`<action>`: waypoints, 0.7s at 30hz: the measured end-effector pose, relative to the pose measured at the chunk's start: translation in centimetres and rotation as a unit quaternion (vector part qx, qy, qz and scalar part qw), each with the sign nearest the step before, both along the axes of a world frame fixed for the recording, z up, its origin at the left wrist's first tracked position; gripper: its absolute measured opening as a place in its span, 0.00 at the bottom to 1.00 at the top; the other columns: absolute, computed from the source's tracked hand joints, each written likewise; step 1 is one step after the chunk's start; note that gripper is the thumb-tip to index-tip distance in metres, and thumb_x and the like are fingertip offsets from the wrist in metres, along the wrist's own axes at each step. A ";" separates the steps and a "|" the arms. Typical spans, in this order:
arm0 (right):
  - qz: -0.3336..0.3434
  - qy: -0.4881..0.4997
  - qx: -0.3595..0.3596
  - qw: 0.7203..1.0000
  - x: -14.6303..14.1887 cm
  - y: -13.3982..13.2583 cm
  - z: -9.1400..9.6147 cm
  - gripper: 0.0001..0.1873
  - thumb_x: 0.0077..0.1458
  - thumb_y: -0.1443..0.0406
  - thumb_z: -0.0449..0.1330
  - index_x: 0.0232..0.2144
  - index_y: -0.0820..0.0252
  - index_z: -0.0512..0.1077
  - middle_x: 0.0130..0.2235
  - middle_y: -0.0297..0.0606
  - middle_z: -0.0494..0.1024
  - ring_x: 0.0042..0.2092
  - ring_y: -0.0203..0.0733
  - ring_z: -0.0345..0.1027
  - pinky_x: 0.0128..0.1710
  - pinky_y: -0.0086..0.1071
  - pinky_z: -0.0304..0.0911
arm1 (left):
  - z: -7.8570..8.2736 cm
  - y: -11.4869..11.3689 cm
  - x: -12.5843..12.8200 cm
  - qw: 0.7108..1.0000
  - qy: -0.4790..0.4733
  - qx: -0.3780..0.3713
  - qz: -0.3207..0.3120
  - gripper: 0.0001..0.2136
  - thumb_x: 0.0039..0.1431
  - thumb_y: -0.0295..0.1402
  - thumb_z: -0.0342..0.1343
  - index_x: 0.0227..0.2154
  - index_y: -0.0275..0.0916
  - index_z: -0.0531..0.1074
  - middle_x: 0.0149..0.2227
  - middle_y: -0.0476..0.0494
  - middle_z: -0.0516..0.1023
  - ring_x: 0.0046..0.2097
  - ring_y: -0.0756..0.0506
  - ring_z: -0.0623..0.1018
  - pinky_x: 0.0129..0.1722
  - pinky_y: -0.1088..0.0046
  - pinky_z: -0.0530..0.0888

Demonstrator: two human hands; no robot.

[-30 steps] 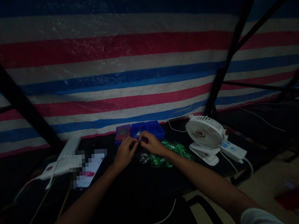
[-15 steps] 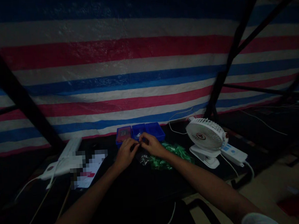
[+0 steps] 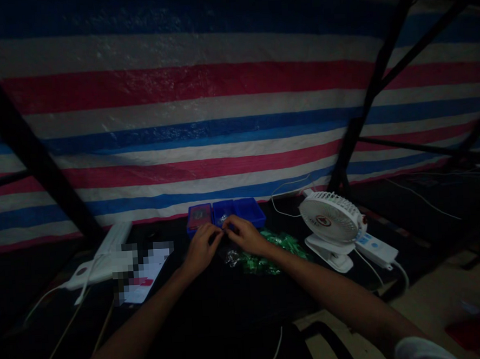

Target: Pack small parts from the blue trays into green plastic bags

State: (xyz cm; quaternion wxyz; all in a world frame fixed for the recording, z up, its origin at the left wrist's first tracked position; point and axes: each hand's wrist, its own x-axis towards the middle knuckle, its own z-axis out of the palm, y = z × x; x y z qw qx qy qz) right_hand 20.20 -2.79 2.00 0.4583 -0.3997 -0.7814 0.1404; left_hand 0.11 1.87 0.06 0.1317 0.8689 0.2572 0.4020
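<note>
The scene is very dark. My left hand (image 3: 201, 248) and my right hand (image 3: 245, 235) meet fingertip to fingertip over a black table (image 3: 215, 300), both pinched closed on something small that I cannot make out. Just behind them stand three blue trays (image 3: 224, 213) in a row; the left one holds reddish contents. Under my right wrist lies a heap of small green parts (image 3: 269, 251), with a small clear bag (image 3: 230, 254) beside it.
A white clip fan (image 3: 332, 222) stands at the right with a white power strip (image 3: 376, 247) beside it. White devices and papers (image 3: 118, 260) lie at the left, with cables. A striped tarpaulin (image 3: 219, 110) and black frame bars close the back.
Both hands stay pinched together in front of the trays. The view has shifted slightly, so everything sits a little lower in the picture.
</note>
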 end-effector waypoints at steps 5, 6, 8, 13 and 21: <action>0.023 -0.045 -0.003 0.999 1.1 -1.0 0.6 0.06 0.68 0.68 0.56 0.45 0.58 0.71 0.43 0.39 0.76 0.46 0.43 0.70 0.48 0.34 0.63 | 0.4 -0.5 0.1 1.000 0.013 -0.004 -0.017 0.06 0.72 0.35 0.52 0.42 0.41 0.73 0.41 0.44 0.76 0.46 0.42 0.74 0.48 0.64 0.70; 0.024 -0.050 -0.001 0.998 1.5 -1.4 0.6 0.06 0.68 0.68 0.56 0.45 0.58 0.71 0.44 0.39 0.76 0.46 0.43 0.71 0.48 0.34 0.63 | 0.5 -0.6 0.2 1.000 0.016 -0.001 -0.025 0.06 0.72 0.35 0.52 0.42 0.41 0.73 0.41 0.44 0.76 0.46 0.42 0.74 0.48 0.64 0.70; 0.027 -0.067 -0.007 0.997 2.2 -2.2 0.6 0.05 0.68 0.68 0.56 0.45 0.58 0.71 0.43 0.39 0.76 0.45 0.42 0.71 0.48 0.34 0.64 | 0.6 -1.1 0.4 0.999 0.027 0.003 -0.045 0.06 0.72 0.35 0.52 0.42 0.41 0.73 0.42 0.44 0.77 0.46 0.43 0.74 0.49 0.63 0.70; 0.040 -0.097 -0.017 0.994 3.3 -3.4 0.6 0.08 0.70 0.66 0.55 0.48 0.58 0.72 0.46 0.41 0.76 0.47 0.42 0.71 0.49 0.34 0.65 | 0.6 -1.7 0.6 0.997 0.047 0.002 -0.060 0.07 0.73 0.34 0.51 0.43 0.42 0.74 0.42 0.45 0.77 0.45 0.44 0.75 0.49 0.64 0.70; 0.060 -0.101 -0.007 0.993 3.1 -2.2 0.6 0.09 0.71 0.65 0.54 0.49 0.58 0.72 0.46 0.42 0.77 0.47 0.43 0.72 0.49 0.35 0.66 | 0.5 -1.1 0.3 0.998 0.037 0.004 -0.041 0.06 0.72 0.34 0.52 0.42 0.42 0.74 0.42 0.45 0.77 0.46 0.44 0.76 0.51 0.63 0.70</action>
